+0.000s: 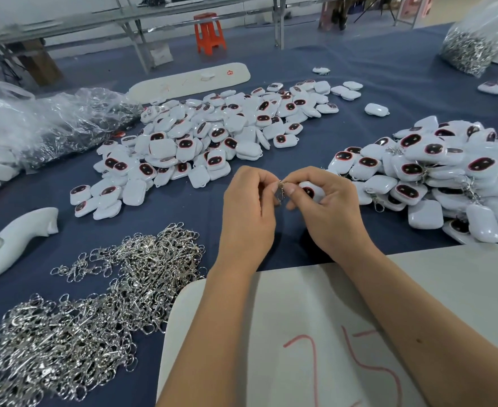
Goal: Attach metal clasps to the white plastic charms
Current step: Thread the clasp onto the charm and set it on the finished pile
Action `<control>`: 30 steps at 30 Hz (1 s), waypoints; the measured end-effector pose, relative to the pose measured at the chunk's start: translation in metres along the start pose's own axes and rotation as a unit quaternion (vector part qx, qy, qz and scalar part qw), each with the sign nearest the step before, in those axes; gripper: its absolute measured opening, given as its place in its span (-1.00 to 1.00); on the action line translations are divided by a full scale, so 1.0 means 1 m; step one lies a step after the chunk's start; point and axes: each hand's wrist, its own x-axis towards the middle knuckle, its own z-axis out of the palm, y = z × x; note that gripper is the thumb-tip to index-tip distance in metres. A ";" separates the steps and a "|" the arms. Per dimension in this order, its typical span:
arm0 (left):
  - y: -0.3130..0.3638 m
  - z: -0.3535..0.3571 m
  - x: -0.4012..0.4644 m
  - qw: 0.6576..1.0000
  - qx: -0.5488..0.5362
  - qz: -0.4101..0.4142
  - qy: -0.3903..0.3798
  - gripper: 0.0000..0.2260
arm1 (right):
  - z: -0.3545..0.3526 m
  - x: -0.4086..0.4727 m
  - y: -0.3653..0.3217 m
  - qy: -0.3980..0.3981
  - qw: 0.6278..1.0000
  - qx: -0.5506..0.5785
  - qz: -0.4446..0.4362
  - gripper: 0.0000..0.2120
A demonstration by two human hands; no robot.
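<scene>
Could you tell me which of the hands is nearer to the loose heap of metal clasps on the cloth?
Left. The left hand works just right of and above the heap of metal clasps; the right hand lies farther right, beyond it.

This is a small assembly workshop or factory floor. A wide work table covered in dark blue cloth [359, 69] bears bulk stock: just left of its middle lies a big heap of white plastic charms with dark red-rimmed faces [212, 136], at its near left a loose pile of silvery metal clasps [95, 304], at its far right a clear plastic bag of metal clasps [473, 45]. Beyond the table stand long metal-framed benches [130, 22] and an orange plastic stool [209, 33] on a bare floor.
</scene>
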 end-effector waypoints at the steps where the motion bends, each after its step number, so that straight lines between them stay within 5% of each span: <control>1: 0.001 0.003 0.000 1.000 -0.001 0.000 0.013 -0.89 | 0.000 0.000 0.000 0.006 1.000 0.015 0.009 -0.88; 15: 0.005 0.003 0.000 0.999 0.035 0.020 0.005 -0.90 | -0.003 0.005 0.000 0.011 0.974 0.180 0.137 -0.98; 18: -0.001 -0.003 0.001 0.998 0.062 0.012 -0.029 -0.88 | -0.008 0.010 0.003 0.048 0.941 0.272 0.193 -0.79; 23: -0.003 -0.007 0.000 0.995 0.070 -0.023 -0.073 -0.85 | -0.007 0.007 0.005 0.021 0.987 0.122 0.106 -0.73; 30: 0.000 -0.004 -0.003 0.992 0.060 -0.015 -0.106 -0.85 | -0.006 0.009 0.008 0.143 0.969 0.150 0.137 -0.88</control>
